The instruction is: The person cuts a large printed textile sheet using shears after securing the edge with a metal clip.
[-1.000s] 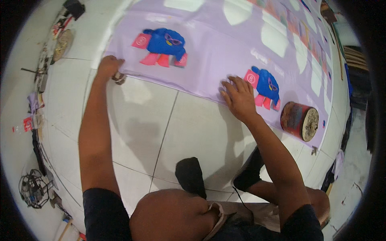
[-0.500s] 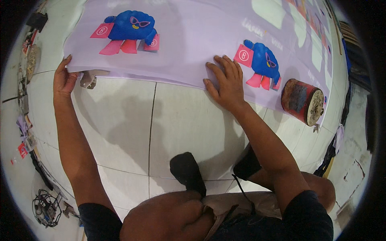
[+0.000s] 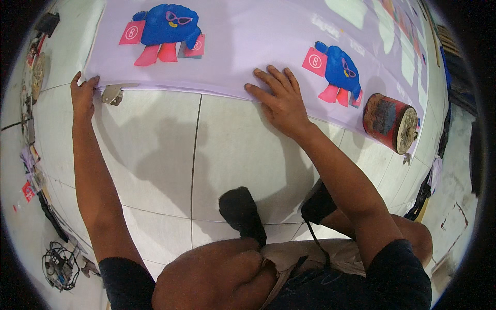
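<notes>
A lilac printed banner sheet lies across the tiled floor in front of me, with blue cartoon figures on it. My left hand is at its near left corner, thumb touching the cloth and index finger held apart from it. My right hand rests palm down near the front edge, fingers spread, left of the smaller blue figure. A flat metal piece sticks out from under the edge beside my left hand. On the near right corner lies a rusty red cylinder, on its side.
Black-socked feet stand on the white tiles close to the sheet. A tangle of black cable sits at the lower left. Assorted clutter lines the left side, and dark bundled material runs along the right.
My left hand has loosened its pinch on the corner, its index finger now off the cloth. The front edge lies flatter. My right hand has slid slightly left over the sheet.
</notes>
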Available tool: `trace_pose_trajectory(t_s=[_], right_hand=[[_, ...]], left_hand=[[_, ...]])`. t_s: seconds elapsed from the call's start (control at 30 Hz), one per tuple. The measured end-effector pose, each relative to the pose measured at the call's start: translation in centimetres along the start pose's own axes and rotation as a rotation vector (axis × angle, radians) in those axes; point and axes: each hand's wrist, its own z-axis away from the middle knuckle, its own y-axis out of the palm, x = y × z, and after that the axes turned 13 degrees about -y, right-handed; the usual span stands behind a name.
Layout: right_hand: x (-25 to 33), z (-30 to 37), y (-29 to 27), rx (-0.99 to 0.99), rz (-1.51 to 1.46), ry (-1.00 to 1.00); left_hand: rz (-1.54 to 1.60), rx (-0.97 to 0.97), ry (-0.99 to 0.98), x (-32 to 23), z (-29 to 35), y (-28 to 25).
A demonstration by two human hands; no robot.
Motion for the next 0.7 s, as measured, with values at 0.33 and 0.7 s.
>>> trace_pose_trajectory(t_s=[0.33,0.7], right_hand=[[0.2,-0.2,1.0,0.001,-0.029,-0.025],[0.0,0.2,0.2,-0.017,-0.025,-0.026]], left_hand=[[0.274,-0.148,0.009,2.1,-1.1,-3.0],[-0.05,-0.108,-0.17,0.2,11.3,3.2]])
